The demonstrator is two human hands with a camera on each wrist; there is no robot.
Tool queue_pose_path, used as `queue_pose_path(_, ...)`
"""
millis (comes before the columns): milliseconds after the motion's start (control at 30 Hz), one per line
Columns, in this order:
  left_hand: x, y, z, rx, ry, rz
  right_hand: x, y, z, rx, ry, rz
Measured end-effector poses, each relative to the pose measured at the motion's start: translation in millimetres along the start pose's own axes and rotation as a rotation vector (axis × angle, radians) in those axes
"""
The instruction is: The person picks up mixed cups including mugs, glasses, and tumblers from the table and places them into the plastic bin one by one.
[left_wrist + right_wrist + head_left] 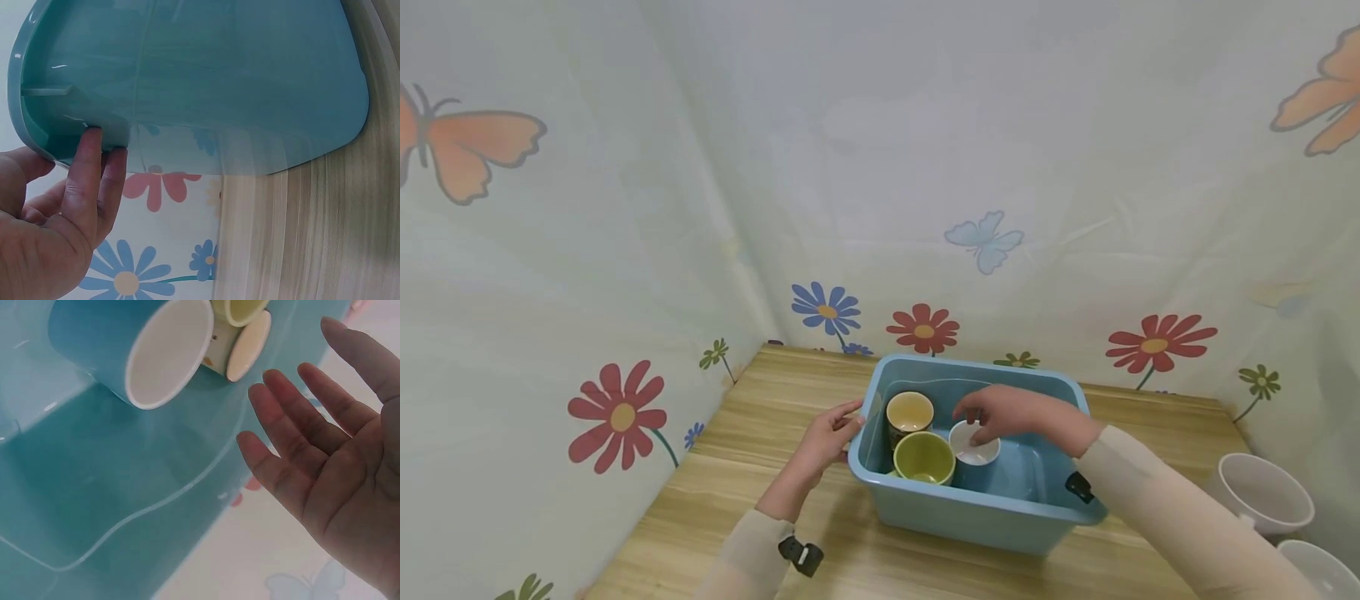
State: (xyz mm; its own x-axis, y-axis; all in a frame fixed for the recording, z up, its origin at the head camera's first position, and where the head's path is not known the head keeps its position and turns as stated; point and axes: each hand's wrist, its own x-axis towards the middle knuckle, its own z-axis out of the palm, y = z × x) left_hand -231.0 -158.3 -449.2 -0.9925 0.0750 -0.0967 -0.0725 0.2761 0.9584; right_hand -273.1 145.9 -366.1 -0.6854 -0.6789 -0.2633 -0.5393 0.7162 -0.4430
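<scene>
A white-lined cup stood in a blue tub, a yellow-green mug at its eight o'clock, a patterned cup at ten. The right hand hung above, fingers apart; the left hand clamped its fingers on the tub's nine-o'clock rim. Beneath lay the wooden worktop.

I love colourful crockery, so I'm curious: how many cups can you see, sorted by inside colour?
White: 3 (middle cup, far-right cup, cut-off corner cup)
Green: 1 (green cup)
Cream-yellow: 1 (patterned cup)
Total: 5 cups
</scene>
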Motion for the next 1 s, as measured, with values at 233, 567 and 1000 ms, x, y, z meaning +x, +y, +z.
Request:
queue_pose_path(233, 0.5, 1.1, 0.6, -0.012, 0.009, -0.007, -17, -2, -13, 0.0, 0.063, -0.019)
queue_pose_path(567, 0.9, -0.9, -0.9, -0.011, -0.007, -0.003, -40, -4, -23, -0.002, 0.108, -0.055)
queue_pose_path(1000, -2.3, 1.3, 2.1, -0.053, 0.003, 0.008, -93, 5, -23, 0.058, 0.255, -0.019)
